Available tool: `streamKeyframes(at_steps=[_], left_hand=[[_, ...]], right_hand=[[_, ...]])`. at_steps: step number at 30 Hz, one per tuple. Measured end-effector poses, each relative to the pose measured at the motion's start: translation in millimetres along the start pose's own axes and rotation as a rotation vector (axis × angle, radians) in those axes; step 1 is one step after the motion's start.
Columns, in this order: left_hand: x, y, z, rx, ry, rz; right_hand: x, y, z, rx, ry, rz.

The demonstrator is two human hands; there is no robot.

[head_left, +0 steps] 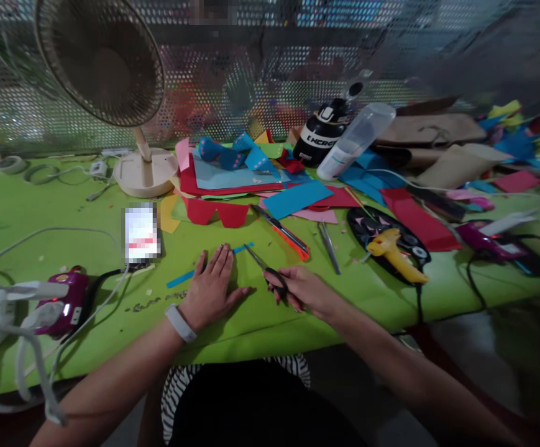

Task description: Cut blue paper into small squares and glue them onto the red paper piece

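My left hand (214, 285) lies flat on the green table, fingers stretched forward over a narrow blue paper strip (179, 279). The strip shows on both sides of the fingers; its middle is hidden under them. In my right hand (304, 287) is a pair of scissors (276, 282) with black handles. The blades point up and left, and their tips are at the strip's right end, by a small blue piece (251, 244). Beyond my hands lie red paper glasses (217, 213). A utility knife (283, 231) and metal tweezers (329, 247) rest right of the scissors.
A yellow glue gun (398, 254) lies on a black tray at the right. Coloured paper sheets (297, 197), a black bottle (320, 133) and a clear bottle (358, 139) stand behind. At left are a fan (145, 174), a phone (141, 233) and purple power strip (67, 304) with cables.
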State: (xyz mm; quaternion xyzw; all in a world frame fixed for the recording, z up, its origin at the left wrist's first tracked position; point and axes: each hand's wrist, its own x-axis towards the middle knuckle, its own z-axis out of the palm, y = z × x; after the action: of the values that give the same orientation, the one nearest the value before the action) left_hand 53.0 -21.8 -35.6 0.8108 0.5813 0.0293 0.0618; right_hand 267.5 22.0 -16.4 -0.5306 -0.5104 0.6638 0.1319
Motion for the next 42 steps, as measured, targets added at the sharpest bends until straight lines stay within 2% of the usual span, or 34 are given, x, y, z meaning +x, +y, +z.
streamKeyframes(at_steps=[5, 12, 20, 33, 42], left_hand=[[0.9, -0.6, 0.4, 0.022, 0.02, 0.006], [-1.7, -0.1, -3.2, 0.058, 0.102, -0.007], [-5.3, 1.4, 1.5, 0.049, 0.037, -0.045], [-4.8, 1.5, 3.2, 0.059, 0.048, -0.044], [-5.2, 1.8, 1.1, 0.042, 0.044, -0.036]], right_hand=[[-3.8, -1.3, -4.9, 0.017, -0.014, -0.024], [-9.4, 0.6, -7.9, -0.033, -0.049, 0.017], [0.5, 5.2, -3.7, -0.075, -0.096, 0.015], [-4.5, -5.9, 0.8, -0.043, -0.105, 0.037], [-6.8, -3.4, 1.2, -0.041, -0.158, 0.024]])
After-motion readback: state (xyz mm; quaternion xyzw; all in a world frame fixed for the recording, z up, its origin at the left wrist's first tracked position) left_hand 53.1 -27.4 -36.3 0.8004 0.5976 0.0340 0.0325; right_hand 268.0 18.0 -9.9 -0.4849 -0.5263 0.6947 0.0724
